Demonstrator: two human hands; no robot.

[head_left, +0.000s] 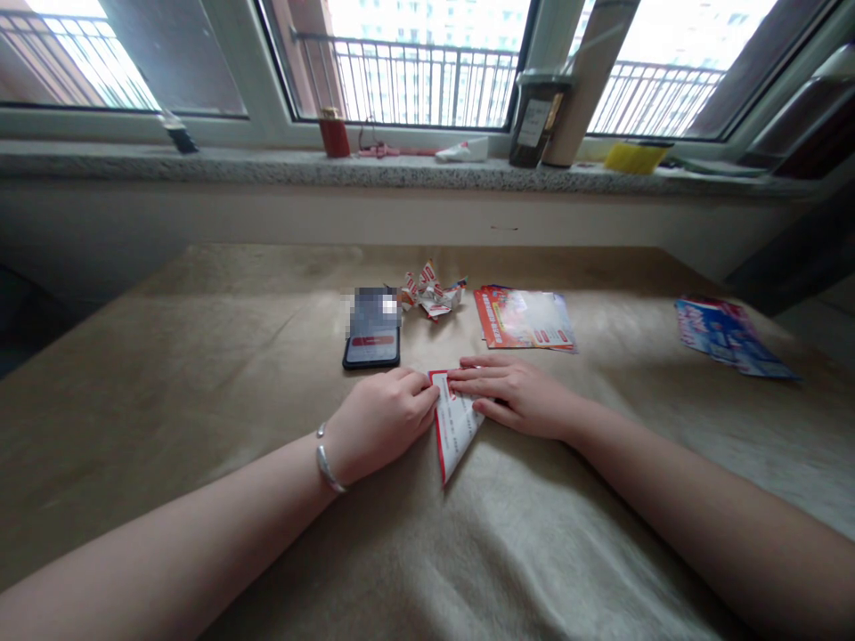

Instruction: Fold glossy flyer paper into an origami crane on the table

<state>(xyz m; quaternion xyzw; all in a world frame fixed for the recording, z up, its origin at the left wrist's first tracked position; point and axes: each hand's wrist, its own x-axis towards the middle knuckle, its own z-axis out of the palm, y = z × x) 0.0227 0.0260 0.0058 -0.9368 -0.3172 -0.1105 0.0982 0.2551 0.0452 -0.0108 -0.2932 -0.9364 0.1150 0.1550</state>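
A folded piece of printed paper (456, 432), white with red edges and shaped like a narrow point, lies on the beige cloth-covered table (200, 374). My left hand (380, 418), with a silver bracelet at the wrist, has its fingers curled and pressed on the paper's left edge. My right hand (514, 392) lies across the paper's top right with its fingers stretched nearly flat, pressing the fold down. The fingertips of both hands almost meet above the paper.
A phone (372, 331) lies just beyond my left hand, folded paper pieces (431, 294) behind it. A stack of red leaflets (525, 319) sits right of those; blue leaflets (731, 338) lie at far right. The windowsill holds a red cup (334, 135), a dark jar (538, 120) and a yellow object (634, 157).
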